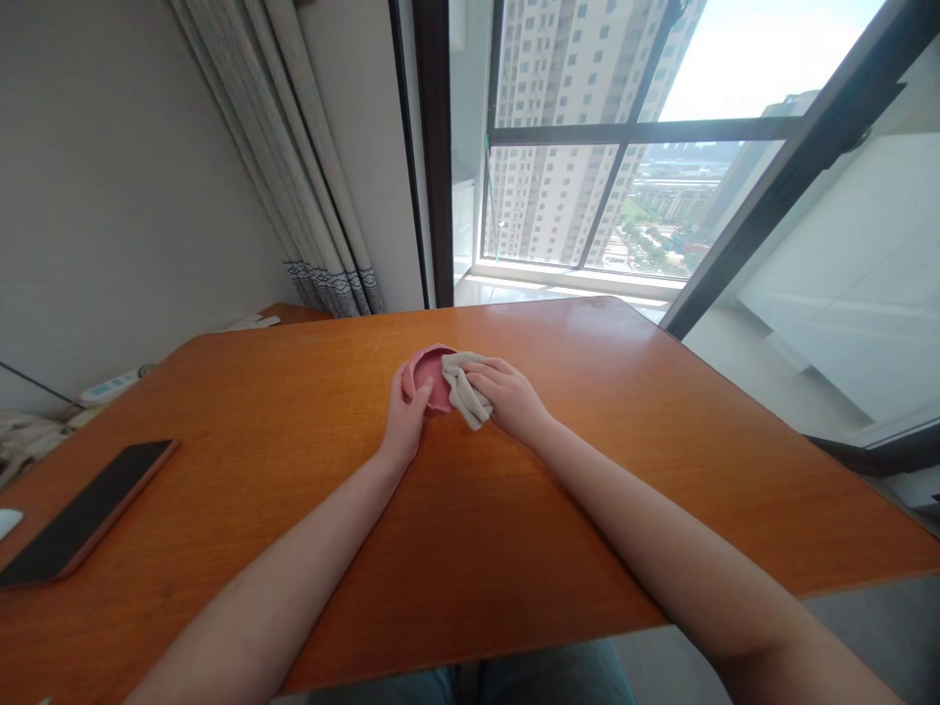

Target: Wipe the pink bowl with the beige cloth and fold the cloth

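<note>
A pink bowl (428,366) is tilted on its side above the middle of the wooden table, its hollow turned partly toward me. My left hand (403,416) grips its left rim, the thumb lying over the near edge. In my right hand (510,397) a light grey cloth (464,390) is bunched up. The cloth lies against the bowl's right rim and hides that part of it. Some of the right fingers are covered by the folds.
The wooden table (242,529) stretches out around both hands. On its left side lies a long black mat or tray (88,509) with a brown edge, and a white object (9,521) beside it. A white power strip (110,387) is beyond the left edge. Behind are a curtain (294,196) and windows.
</note>
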The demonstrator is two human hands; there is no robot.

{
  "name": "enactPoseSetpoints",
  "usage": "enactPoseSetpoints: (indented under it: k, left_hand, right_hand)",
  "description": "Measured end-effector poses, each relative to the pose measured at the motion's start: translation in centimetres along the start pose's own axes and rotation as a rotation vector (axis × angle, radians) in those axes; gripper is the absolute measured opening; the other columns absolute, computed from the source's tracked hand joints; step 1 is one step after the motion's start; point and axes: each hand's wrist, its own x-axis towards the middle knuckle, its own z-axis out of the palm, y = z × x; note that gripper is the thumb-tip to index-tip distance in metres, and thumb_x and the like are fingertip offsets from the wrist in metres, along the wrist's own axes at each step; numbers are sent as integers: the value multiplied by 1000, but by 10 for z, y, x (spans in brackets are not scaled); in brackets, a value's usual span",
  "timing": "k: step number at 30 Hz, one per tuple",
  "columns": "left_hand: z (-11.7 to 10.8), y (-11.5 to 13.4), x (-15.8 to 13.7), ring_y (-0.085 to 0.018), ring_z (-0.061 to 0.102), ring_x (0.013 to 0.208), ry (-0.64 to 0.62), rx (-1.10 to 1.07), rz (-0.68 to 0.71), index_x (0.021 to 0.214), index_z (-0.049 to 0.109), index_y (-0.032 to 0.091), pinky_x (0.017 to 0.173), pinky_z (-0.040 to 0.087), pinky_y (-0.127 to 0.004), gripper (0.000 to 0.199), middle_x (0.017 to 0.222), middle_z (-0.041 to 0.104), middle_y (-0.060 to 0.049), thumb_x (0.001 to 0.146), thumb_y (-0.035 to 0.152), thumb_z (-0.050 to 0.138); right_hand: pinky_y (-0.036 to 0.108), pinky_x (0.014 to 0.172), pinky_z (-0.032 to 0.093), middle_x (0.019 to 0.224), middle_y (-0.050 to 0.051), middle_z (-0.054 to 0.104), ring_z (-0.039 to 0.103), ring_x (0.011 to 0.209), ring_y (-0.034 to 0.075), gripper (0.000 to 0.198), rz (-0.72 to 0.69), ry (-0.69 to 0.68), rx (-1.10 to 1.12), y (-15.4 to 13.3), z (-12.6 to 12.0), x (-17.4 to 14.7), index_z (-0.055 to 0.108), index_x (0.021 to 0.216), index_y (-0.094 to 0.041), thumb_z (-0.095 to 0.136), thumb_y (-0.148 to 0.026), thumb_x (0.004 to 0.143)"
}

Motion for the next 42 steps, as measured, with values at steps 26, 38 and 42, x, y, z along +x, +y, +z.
enactPoseSetpoints:
  k: [26,38,42]
  left_hand:
    - [-5,8,8,-18,56,102,35,-32,-171,117,48,25,89,44,-31,51,113,57,-5,77,55,58]
    - [15,17,-1,-10,51,71,235,-291,-173,89,50,20,70,43,-23,33,78,51,3,78,50,58]
    - [18,22,-5,-7,48,63,119,-410,-252,86,46,20,62,43,-21,36,71,47,6,72,45,68]
  right_hand:
    - [31,83,40,79,4,57,48,78,17,16,-10,-189,108,-17,21,0,58,74,-19,48,-18,87]
    - [36,85,38,109,11,54,43,93,22,19,107,-162,-5,-45,23,1,57,102,-16,46,-16,87]
    - [35,83,37,95,9,56,43,85,22,15,175,-164,-87,-46,26,1,59,92,-16,44,-18,89]
